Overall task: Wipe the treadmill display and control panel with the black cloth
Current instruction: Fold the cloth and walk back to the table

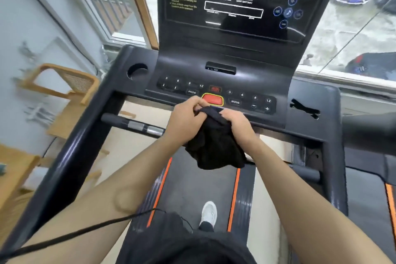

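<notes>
The black cloth hangs bunched between both hands, just in front of the control panel. My left hand pinches its upper left edge and my right hand grips its upper right part. Both hands hover right below the red stop button and the numbered keys. Above the panel rises the dark glossy display, tilted back, with white outlined boxes, yellow caution text and blue round icons. The cloth touches neither the display nor, as far as I can tell, the panel.
A round cup holder sits at the panel's left, a slotted recess at its right. A handlebar crosses on the left. My white shoe stands on the belt. A wooden chair is at left, a window behind.
</notes>
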A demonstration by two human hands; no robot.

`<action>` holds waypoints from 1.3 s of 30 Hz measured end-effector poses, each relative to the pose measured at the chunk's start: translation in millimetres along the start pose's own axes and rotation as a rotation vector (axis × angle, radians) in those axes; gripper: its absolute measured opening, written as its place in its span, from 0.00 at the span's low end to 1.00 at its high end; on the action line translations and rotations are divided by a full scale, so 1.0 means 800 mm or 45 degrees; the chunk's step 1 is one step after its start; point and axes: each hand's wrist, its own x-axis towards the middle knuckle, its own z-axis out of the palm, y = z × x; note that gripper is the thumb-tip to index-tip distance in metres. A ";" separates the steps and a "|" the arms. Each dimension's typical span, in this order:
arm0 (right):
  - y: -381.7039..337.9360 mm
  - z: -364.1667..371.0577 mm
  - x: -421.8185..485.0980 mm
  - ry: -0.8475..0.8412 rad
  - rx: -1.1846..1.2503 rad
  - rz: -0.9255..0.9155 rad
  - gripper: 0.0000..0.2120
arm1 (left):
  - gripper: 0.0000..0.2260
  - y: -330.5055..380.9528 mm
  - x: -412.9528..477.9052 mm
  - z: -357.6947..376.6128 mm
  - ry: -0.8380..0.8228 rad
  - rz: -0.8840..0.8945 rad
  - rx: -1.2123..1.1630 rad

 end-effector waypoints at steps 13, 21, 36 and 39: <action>-0.051 0.206 -0.038 -0.554 -0.856 -0.466 0.11 | 0.06 -0.101 -0.190 -0.204 0.039 -0.408 -0.072; -0.051 0.392 -0.112 -0.851 -1.260 -0.672 0.11 | 0.06 -0.206 -0.384 -0.290 0.118 -0.690 0.051; 0.051 0.679 -0.329 -1.875 -1.596 -1.177 0.19 | 0.05 -0.272 -0.813 -0.260 1.204 -1.609 0.074; 0.071 0.720 -0.400 -2.062 -1.634 -1.278 0.26 | 0.03 -0.250 -0.881 -0.228 1.455 -1.788 0.052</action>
